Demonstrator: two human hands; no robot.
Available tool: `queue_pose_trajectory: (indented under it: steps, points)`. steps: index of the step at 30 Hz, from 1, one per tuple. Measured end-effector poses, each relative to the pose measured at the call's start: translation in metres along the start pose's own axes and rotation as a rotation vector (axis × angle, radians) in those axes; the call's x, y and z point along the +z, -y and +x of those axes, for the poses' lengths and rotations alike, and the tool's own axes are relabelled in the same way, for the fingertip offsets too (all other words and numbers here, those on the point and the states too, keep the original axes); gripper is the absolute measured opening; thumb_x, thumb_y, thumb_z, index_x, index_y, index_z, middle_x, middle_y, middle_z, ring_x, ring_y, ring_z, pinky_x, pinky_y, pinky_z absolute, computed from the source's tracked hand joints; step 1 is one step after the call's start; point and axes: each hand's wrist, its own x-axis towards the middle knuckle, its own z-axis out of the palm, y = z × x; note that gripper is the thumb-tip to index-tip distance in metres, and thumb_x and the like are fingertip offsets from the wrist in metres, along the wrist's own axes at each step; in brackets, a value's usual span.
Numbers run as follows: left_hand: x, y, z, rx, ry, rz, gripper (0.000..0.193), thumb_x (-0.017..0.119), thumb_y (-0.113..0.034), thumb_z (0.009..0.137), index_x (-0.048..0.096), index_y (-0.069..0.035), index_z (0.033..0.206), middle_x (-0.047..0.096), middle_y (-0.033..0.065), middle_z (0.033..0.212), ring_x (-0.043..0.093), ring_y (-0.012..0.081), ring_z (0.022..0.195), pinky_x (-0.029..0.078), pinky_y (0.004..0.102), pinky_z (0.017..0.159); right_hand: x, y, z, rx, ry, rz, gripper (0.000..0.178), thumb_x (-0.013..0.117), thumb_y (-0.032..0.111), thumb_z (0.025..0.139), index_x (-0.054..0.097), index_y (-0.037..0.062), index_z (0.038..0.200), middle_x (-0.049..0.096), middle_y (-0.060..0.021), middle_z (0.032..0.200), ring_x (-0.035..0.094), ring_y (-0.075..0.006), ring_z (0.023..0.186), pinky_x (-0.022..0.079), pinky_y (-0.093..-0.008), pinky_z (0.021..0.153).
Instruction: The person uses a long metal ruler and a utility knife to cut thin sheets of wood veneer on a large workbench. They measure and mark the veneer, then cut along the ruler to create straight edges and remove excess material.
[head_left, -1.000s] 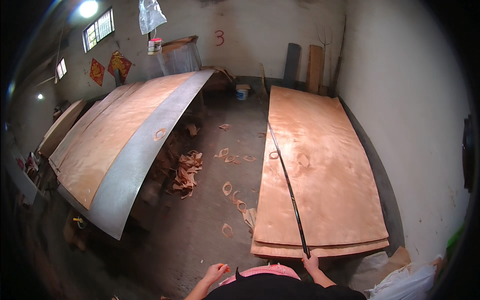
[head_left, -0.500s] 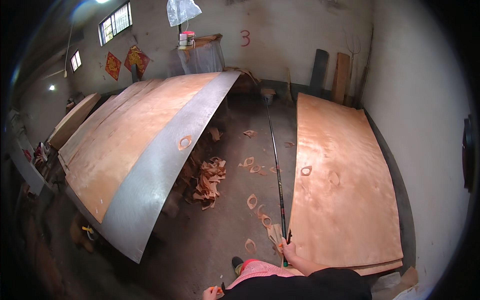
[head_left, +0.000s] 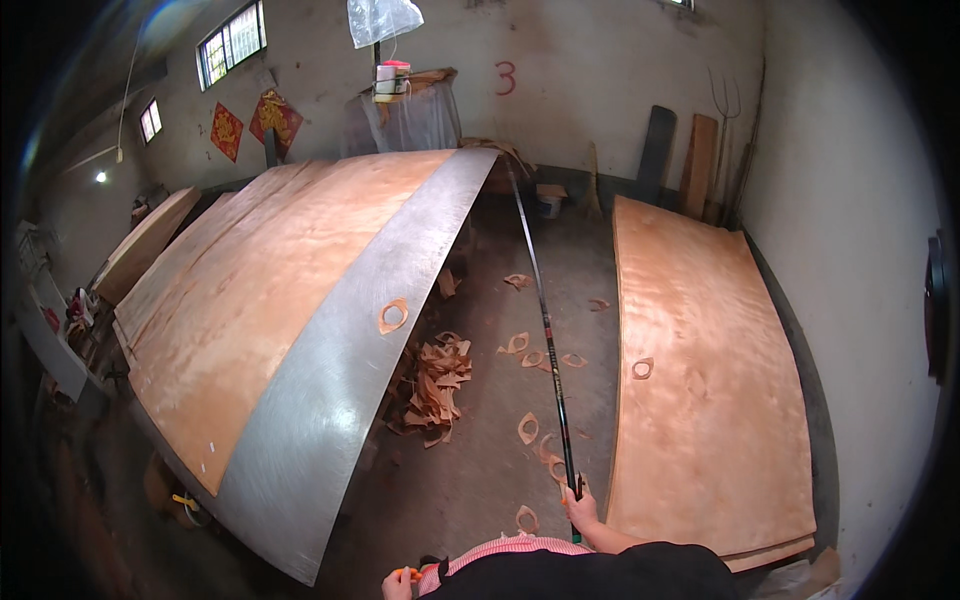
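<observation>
Head view, right hand (head_left: pixel 583 508) gripping one pole (head_left: pixel 553 365), two red diamonds (head_left: pixel 226 132)

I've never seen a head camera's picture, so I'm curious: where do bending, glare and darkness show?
In the head view, edges bow, as on the right-hand wood sheets, and the corners go black; same view, a pale sheen lies on the grey metal sheet, the larger left window is very bright, and the pole's far tip is hard to see.
</observation>
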Motion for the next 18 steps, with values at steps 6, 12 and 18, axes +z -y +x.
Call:
queue_pose_trajectory:
  steps: [6,12,18]
  points:
    - [-0.045,-0.054,0.083,0.325,-0.221,0.096,0.022,0.048,-0.019,0.084,0.061,-0.002,0.081,0.06,0.0067,0.069,0.056,0.0139,0.063,0.045,0.0264,0.062,0.067,0.043,-0.007,-0.046,0.077,-0.171,0.029,0.053,0.031,0.082,0.048,0.0051,0.068,0.044,-0.0012,0.048,0.043,-0.0109,0.037,0.035,-0.0245,0.035]
    - [-0.142,-0.07,0.17,0.504,-0.49,0.157,0.025,0.048,-0.017,0.084,0.051,0.001,0.1,0.053,0.0142,0.094,0.053,0.0241,0.084,0.042,0.0293,0.074,0.161,0.034,0.013,0.038,0.215,-0.25,0.029,0.047,0.03,0.085,0.046,0.0059,0.069,0.044,-0.0023,0.049,0.041,-0.0108,0.037,0.036,-0.0246,0.035]
    - [-0.261,-0.078,0.208,0.335,-0.785,0.412,0.041,0.048,-0.024,0.083,0.04,0.003,0.114,0.041,0.0192,0.117,0.041,0.0317,0.106,0.035,0.0361,0.088,0.257,0.081,0.0,0.168,0.311,-0.191,0.035,0.042,0.038,0.086,0.046,0.0052,0.073,0.043,-0.0028,0.051,0.043,-0.0128,0.041,0.037,-0.0254,0.04]
